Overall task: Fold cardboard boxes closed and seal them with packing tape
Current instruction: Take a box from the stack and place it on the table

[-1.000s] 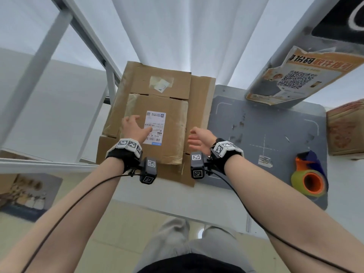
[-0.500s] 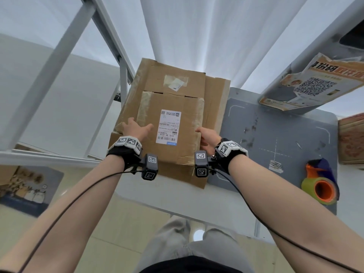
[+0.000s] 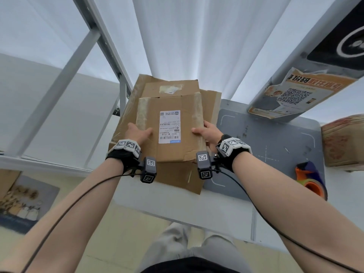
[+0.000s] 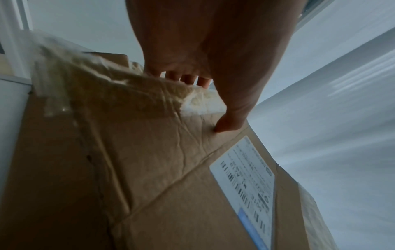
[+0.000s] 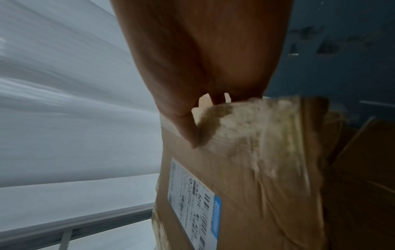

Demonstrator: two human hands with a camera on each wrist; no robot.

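Her left hand (image 3: 137, 133) and right hand (image 3: 206, 132) each clamp a side edge of the flattened cardboard box (image 3: 171, 127), thumbs on top, fingers tucked beneath. It sits raised above other flattened cardboard (image 3: 177, 178) at the table's (image 3: 226, 211) left end. I'd keep both grips level and carry it onto the grey mat (image 3: 275, 138), near the tape roll (image 3: 312, 183), before squaring it open.

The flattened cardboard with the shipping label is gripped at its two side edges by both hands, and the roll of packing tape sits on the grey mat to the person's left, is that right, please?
Not quite: the roll of packing tape sits to the person's right, as the head view shows. The rest holds: the left hand and the right hand grip the labelled cardboard by its side edges, and the tape lies on the grey mat.
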